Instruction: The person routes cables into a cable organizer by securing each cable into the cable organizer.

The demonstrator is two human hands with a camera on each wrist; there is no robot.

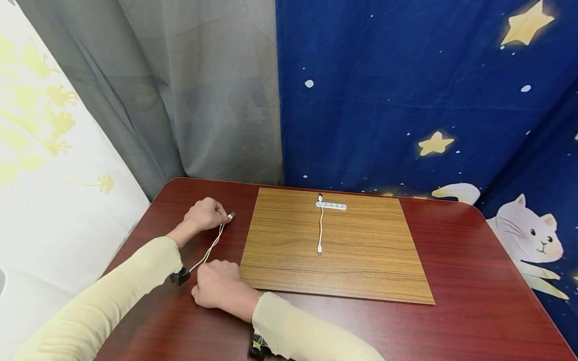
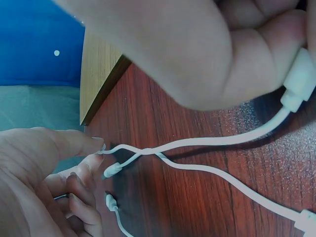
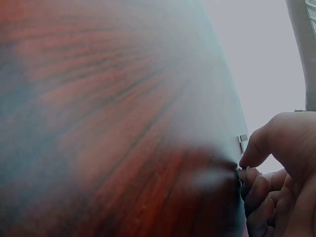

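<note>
My left hand [image 1: 205,214] pinches a white USB cable [image 1: 212,246] on the left side of the table, a metal-tipped plug [image 1: 232,215] showing beside its fingers. Nearer the front edge, my right hand [image 1: 219,283] is curled with its back upward; the left wrist view shows a white plug [image 2: 298,81] in its grip. Two white strands cross between the hands, and a second cable end [image 2: 305,222] lies at lower right there. Small white connectors [image 2: 112,170] hang or lie by the left fingertips. In the right wrist view, another USB plug [image 3: 243,140] shows beyond the right fingers.
A wood-grain board [image 1: 289,250] covers the middle of the red-brown table [image 1: 478,281]. Near its far edge sits a slotted white cable holder [image 1: 334,206]. A short white cable [image 1: 321,225] crosses the holder's left end and runs forward. Curtains [image 1: 361,100] stand behind.
</note>
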